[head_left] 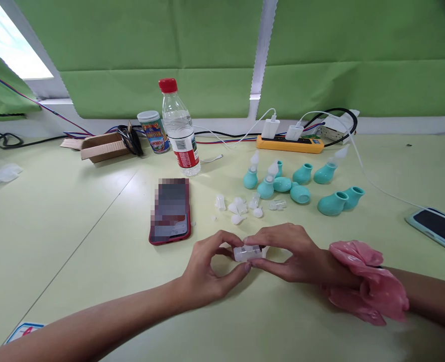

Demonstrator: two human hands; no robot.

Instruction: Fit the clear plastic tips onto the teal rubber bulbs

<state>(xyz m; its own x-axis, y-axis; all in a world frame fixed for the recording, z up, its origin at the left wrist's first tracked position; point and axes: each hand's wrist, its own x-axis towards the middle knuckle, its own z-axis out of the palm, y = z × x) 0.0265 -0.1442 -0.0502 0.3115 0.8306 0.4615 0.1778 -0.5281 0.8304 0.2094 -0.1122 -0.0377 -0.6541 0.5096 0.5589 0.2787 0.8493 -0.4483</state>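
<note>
A short clear plastic tube (245, 253) lies level between my two hands, just above the table or on it. My left hand (215, 269) grips its left part between thumb and fingers. On the right part, my right hand (288, 251) has thumb and fingers closed; a pale tip shows by its palm side. Beyond them lie several loose translucent pieces, among them a clear tube (277, 205) and a white tip (238, 219). Farther back, several teal squeeze bulbs (332, 203) are spread out. A few carry translucent pointed nozzles (272, 170); others have bare open necks.
A red-cased phone (171, 211) lies left of the loose pieces. Behind it stand a water bottle (183, 136) and a canister (153, 131), beside a cardboard box (105, 147). An orange power strip (290, 144) trails a white cable to another phone (439, 229). A pink scrunchie (373, 281) circles my right wrist.
</note>
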